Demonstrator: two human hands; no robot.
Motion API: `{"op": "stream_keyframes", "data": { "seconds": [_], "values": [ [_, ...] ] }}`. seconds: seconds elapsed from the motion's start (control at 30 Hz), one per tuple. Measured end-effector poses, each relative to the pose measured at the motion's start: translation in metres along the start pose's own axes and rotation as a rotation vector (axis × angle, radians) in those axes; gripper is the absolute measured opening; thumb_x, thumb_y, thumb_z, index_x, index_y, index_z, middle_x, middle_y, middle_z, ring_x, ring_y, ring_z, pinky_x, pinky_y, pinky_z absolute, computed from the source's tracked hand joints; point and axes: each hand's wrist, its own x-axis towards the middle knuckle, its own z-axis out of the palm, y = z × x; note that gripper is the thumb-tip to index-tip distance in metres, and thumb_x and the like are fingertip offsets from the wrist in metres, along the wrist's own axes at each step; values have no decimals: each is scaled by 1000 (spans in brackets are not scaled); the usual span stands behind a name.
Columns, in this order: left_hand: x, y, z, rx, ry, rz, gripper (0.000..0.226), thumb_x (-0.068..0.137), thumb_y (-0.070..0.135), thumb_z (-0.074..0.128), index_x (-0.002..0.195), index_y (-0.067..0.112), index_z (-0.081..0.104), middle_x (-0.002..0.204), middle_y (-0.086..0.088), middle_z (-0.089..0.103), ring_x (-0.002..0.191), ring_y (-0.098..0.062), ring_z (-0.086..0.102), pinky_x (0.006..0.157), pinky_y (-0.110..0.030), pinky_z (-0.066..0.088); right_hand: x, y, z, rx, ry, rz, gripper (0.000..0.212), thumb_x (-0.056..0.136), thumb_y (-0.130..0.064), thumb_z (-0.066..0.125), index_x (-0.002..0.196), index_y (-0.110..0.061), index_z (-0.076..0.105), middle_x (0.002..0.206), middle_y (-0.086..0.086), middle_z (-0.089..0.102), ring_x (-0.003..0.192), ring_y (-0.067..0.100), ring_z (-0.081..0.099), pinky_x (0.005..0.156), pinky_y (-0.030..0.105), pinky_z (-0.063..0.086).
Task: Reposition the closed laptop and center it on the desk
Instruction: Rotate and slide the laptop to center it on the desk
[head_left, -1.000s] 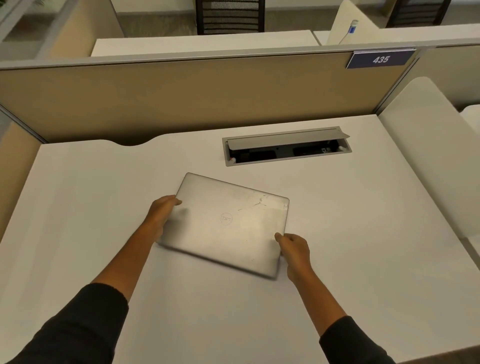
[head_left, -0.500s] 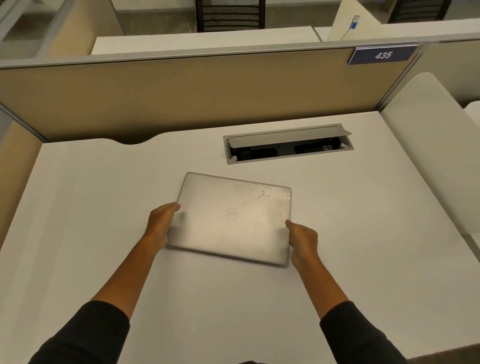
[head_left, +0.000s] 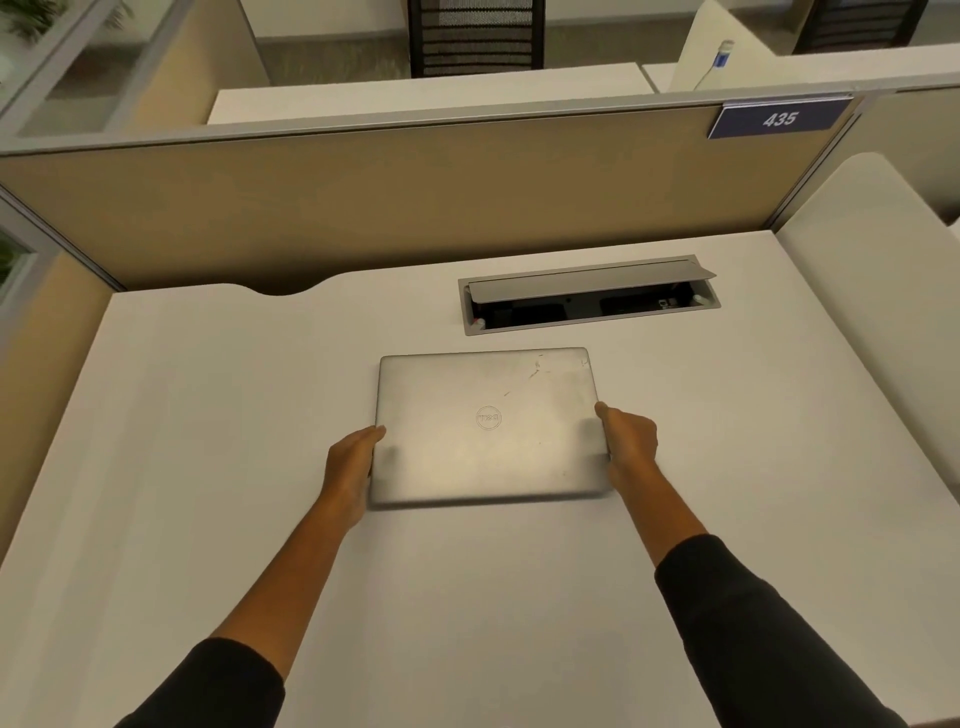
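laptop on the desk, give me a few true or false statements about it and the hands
1. The laptop is closed. True.
2. Only the right hand touches it. False: the left hand grips the opposite side edge as well.
3. The cable box behind the laptop has its flap shut flat. False: the flap is raised and the dark inside shows.
4. The laptop's edges run roughly square with the desk. True.
5. The sign on the partition reads 512. False: it reads 435.
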Motion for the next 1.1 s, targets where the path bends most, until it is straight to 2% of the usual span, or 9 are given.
{"op": "stream_keyframes", "data": {
  "seconds": [0.1,0.2,0.27,0.33,0.53,0.7,0.87,1.03,1.1],
  "values": [
    [-3,1,4,-29,3,-20,44,95,35,67,131,9,69,130,-12,72,122,-33,66,105,-45,54,3,-2,1,-21,0,-19,27,89,-32,74,92,-6,66,95,8,66,84,22,59,73,34,47],
    [-8,5,7,-63,-2,-20,34,95,42,64,115,16,75,105,-3,80,97,-22,73,69,-29,58,5,-3,3,-40,16,-35,26,91,-33,74,80,-15,59,86,2,62,77,16,54,74,34,47],
    [-11,7,8,-84,3,-21,30,95,45,63,105,20,76,85,6,82,87,-17,73,58,-23,55,6,-5,4,-40,10,-41,26,91,-32,73,79,-15,59,85,2,61,76,16,54,77,36,48],
    [-12,8,10,-91,4,-19,29,95,46,63,101,21,76,82,8,81,86,-16,72,62,-25,54,8,-7,4,-38,2,-50,25,91,-32,73,79,-14,59,85,3,61,76,16,53,78,36,47],
    [-15,8,12,-100,2,-23,27,95,46,62,99,22,76,94,2,78,89,-17,71,68,-27,52,11,-11,7,-44,8,-59,27,93,-31,73,78,-14,58,84,2,60,75,16,52,81,37,47],
    [-15,7,12,-106,7,-28,26,96,45,61,99,23,76,77,12,81,87,-15,72,67,-26,52,10,-13,6,-60,17,-69,30,93,-32,73,74,-13,57,80,3,59,73,16,51,77,36,46],
    [-18,8,13,-126,-1,-23,25,96,44,62,99,23,75,75,14,80,79,-9,73,58,-19,54,10,-17,8,-79,39,-71,35,91,-29,73,67,-13,54,74,3,56,68,16,49,76,37,45],
    [-17,8,14,-133,4,-23,25,96,43,63,100,22,75,92,5,79,88,-14,71,65,-24,52,10,-17,10,-83,44,-75,35,90,-27,73,66,-13,54,74,3,55,68,16,48,75,37,45],
    [-17,7,14,-135,9,-24,25,95,43,63,99,22,76,89,6,79,87,-14,71,65,-24,52,10,-18,10,-101,51,-81,35,91,-28,73,66,-12,54,73,3,56,68,16,48,75,37,45]
  ]
}}
